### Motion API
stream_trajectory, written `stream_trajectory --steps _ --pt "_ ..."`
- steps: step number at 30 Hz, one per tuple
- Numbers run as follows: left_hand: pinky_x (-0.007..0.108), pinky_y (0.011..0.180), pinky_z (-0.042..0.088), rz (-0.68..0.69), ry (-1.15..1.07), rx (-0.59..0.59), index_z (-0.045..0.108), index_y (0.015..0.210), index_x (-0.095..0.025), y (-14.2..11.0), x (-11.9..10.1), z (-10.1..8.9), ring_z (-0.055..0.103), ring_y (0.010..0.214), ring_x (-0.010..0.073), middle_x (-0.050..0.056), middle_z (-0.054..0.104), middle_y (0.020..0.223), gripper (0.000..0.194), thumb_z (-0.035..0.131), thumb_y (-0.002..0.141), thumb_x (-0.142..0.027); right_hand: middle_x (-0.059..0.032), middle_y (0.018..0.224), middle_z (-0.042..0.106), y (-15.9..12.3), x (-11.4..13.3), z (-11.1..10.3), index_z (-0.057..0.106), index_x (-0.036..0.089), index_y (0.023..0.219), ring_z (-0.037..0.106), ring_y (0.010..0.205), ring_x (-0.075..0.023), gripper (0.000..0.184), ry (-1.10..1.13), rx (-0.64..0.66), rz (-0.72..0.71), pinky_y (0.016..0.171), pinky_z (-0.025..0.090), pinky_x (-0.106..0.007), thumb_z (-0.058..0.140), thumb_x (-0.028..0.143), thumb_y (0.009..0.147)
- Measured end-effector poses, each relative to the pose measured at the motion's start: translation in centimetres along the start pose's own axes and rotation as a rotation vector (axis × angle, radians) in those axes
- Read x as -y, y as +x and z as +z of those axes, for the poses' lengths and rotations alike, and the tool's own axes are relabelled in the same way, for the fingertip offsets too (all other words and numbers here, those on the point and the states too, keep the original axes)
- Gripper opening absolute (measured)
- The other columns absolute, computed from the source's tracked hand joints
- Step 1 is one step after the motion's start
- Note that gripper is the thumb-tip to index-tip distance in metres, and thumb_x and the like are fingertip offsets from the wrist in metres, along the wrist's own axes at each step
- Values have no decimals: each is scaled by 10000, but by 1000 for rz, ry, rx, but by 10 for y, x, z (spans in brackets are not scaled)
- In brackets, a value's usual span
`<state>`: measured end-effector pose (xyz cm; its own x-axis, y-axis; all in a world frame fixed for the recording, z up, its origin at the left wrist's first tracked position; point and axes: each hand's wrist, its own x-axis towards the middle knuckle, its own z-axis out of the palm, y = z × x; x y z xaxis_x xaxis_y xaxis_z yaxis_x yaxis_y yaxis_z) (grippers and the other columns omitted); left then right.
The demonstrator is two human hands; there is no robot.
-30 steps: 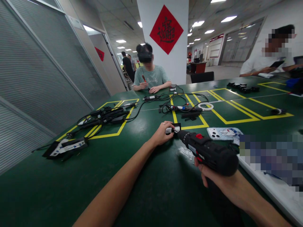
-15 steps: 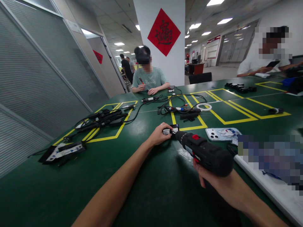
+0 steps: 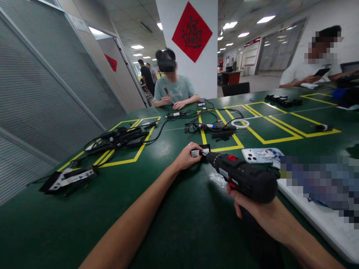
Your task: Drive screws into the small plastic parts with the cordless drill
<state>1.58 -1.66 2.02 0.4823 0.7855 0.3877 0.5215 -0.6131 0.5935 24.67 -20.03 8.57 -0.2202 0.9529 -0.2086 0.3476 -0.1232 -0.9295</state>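
My right hand (image 3: 248,205) is wrapped round the grip of a black and red cordless drill (image 3: 244,175), which points away and to the left. The drill's bit end meets a small black and white part (image 3: 205,150) on the green table (image 3: 174,201). Fingers of my left hand (image 3: 187,156) are closed on that part from its left side, steadying it low at the tabletop. My fingers and the drill's chuck hide much of the part, so its exact kind cannot be made out.
Bundled black cables (image 3: 120,140) lie at left, near a black and white piece (image 3: 70,177). Further back are more cables (image 3: 213,127) and a white ring (image 3: 240,124). A phone (image 3: 262,155) and a white slab (image 3: 314,220) lie right. A person (image 3: 175,89) sits opposite; another (image 3: 311,71) holds a phone.
The view has shifted slightly, so everything sits a little higher and further left. Both hands keep their hold, and the drill stays against the small part.
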Motion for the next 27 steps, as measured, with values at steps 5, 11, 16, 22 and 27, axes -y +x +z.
stream_trajectory --steps 5,11,16,22,27 --pt "339 890 422 17 -3 -11 611 967 -196 0 2 2 519 950 185 46 547 1005 288 584 685 -143 -19 671 608 0 -1 0 607 190 784 580 711 -179 321 -40 8 17 688 415 -310 452 465 842" --pt "331 882 426 -13 -12 -22 610 965 -190 2 1 5 510 943 185 47 530 984 271 585 695 -176 -47 713 629 0 -2 1 568 176 614 585 701 -178 392 -67 -5 27 596 402 -281 455 483 831" --pt "338 906 412 -35 -7 -55 608 972 -197 5 8 7 502 955 183 37 527 993 288 579 687 -165 -21 609 609 9 2 3 602 171 670 547 585 -144 297 -7 -4 5 565 395 -264 480 396 821" --pt "356 913 404 -52 1 -65 621 951 -198 17 18 7 500 963 191 30 534 963 279 584 676 -168 -19 565 607 27 5 5 599 163 649 567 577 -144 212 23 -1 -58 600 411 -267 501 291 787" --pt "356 921 396 -52 -1 -63 632 959 -192 21 27 3 501 979 196 35 541 982 286 590 676 -205 -12 562 593 36 6 4 603 148 721 575 575 -137 171 90 59 -85 615 440 -266 548 301 773"
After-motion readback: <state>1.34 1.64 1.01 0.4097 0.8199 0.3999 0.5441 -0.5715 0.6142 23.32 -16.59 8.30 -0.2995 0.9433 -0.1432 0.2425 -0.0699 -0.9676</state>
